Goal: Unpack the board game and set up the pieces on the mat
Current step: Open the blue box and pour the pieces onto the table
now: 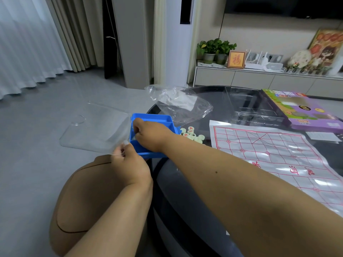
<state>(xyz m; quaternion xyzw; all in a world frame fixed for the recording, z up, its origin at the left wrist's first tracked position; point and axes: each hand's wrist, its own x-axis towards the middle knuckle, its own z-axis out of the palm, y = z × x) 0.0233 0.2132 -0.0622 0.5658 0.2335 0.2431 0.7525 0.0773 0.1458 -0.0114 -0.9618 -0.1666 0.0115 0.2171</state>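
A blue plastic tray (154, 117) rests at the left edge of the dark glass table (219, 97). My right hand (150, 135) reaches into it, fingers curled on something I cannot make out. My left hand (130, 164) pinches the corner of a clear plastic lid (92, 127) that sticks out to the left of the tray over the floor. Several pale round game pieces (192, 135) with red and black characters lie just right of the tray. The white mat (274, 151) with its red grid is spread on the table to the right.
A crumpled clear bag (178, 102) lies behind the tray. A clear plastic insert (246, 104) and the purple game box (304, 110) sit at the table's far side. My knee (87, 191) is below the left hand. A TV cabinet with plants stands behind.
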